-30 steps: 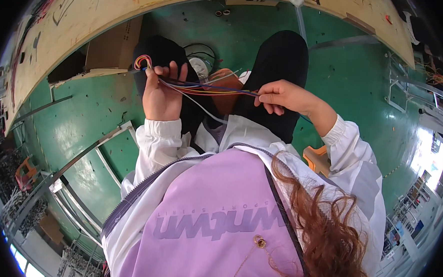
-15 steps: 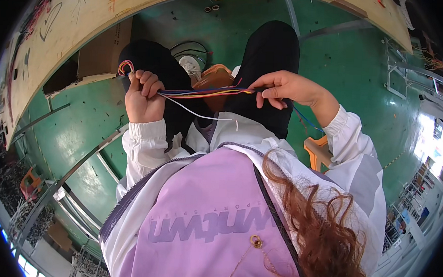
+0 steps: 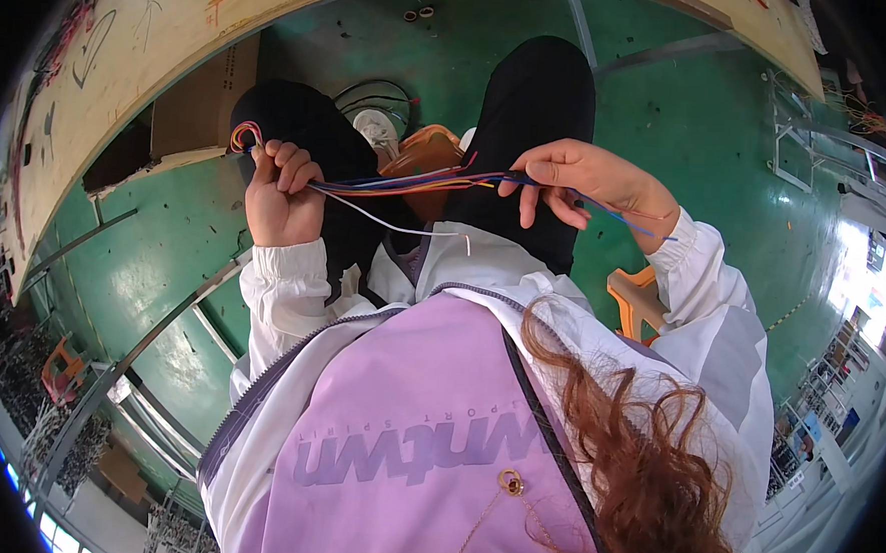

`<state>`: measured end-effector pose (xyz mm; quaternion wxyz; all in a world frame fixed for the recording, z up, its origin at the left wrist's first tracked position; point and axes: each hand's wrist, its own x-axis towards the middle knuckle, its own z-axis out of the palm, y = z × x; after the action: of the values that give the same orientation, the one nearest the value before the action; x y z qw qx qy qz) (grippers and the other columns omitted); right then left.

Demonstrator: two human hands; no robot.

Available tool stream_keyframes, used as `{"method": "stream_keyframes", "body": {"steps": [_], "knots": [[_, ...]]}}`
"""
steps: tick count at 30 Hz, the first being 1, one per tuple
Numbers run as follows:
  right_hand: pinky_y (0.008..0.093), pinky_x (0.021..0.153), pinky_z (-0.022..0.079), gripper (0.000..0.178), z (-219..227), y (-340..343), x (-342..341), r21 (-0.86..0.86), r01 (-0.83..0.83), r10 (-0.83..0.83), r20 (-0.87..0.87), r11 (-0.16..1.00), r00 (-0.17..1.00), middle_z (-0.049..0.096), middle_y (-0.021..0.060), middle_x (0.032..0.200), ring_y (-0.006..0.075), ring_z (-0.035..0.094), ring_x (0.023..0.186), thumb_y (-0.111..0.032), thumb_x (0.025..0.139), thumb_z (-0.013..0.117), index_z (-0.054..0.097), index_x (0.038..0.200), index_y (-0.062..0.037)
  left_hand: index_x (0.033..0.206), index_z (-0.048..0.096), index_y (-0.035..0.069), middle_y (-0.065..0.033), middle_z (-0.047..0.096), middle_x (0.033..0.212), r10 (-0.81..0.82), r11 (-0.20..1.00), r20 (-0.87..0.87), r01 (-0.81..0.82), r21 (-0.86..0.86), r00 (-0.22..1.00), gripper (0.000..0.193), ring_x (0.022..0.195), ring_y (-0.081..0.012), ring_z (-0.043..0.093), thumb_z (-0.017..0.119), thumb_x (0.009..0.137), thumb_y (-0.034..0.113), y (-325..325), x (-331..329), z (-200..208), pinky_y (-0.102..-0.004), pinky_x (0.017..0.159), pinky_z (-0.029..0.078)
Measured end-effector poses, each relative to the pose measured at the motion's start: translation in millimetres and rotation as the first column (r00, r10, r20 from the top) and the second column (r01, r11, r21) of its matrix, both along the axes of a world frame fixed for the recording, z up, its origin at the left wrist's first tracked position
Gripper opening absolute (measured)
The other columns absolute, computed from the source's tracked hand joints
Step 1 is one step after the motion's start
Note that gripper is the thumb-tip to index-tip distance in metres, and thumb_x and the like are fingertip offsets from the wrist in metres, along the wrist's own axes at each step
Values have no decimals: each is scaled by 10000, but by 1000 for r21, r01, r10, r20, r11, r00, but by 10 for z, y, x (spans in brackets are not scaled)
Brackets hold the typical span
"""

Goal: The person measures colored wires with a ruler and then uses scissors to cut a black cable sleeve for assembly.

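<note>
A bundle of thin coloured wires, mostly blue, red, yellow and white, stretches between my two hands above my lap. My left hand is closed around it, and a small loop of the wires sticks out past the thumb. From that fist a single white wire hangs apart, its end bent down over the jacket hem. My right hand pinches the bundle near its other end between thumb and forefinger, with the remaining fingers loosely spread. Blue wire ends trail past this hand toward the wrist.
A wooden table with pen marks curves along the top and left. Below it stands a cardboard box. Orange stool parts show beside my right arm, and a black cable coil lies on the green floor.
My right hand has turned slightly and its lower fingers have spread. The blue wire ends have swung up against the wrist. My left hand keeps its hold, shifted barely leftward.
</note>
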<state>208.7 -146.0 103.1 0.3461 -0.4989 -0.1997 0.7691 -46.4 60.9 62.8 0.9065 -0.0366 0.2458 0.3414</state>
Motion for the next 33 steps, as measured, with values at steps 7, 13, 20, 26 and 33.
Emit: {"method": "stream_keyframes", "body": {"steps": [7,13,20,26,33], "knots": [[163,336,227,316,-99,15,10,88,-64,68,-44,994,997,498,13,565,16,314,347,-266,943,415,528,1024,18,843,487,42,-8,421,680,-15,1000,-24,16,11,1000,219,555,-94,371,420,936,229,-31,-9,-43,-209,515,348],[164,350,194,295,-21,6,-20,154,76,-58,-115,985,992,311,-58,528,8,228,384,-269,935,448,514,1006,10,882,509,56,-23,507,763,31,995,-199,-11,104,979,239,693,-143,495,416,942,267,-122,38,-142,-253,648,452],[172,389,255,234,-93,19,-103,211,33,-24,-46,977,999,391,-39,588,27,324,403,-222,923,461,484,971,6,957,510,25,-113,590,927,110,979,-524,-1,203,844,309,856,-236,598,437,929,324,-286,180,-175,-294,741,497],[240,497,339,168,-308,27,-501,223,-168,29,520,960,854,441,-11,643,73,389,554,-196,904,470,509,893,-33,1024,470,-17,-189,553,1109,81,972,-532,53,231,843,332,1006,-298,567,399,943,297,-268,249,-173,-350,831,486],[335,543,409,288,-419,193,-448,161,-363,98,794,918,600,492,128,616,242,490,561,-294,879,530,495,829,-12,1011,488,8,-143,571,1072,70,989,-511,5,145,857,319,1000,-265,570,352,958,292,-209,273,-132,-354,857,465]]}}
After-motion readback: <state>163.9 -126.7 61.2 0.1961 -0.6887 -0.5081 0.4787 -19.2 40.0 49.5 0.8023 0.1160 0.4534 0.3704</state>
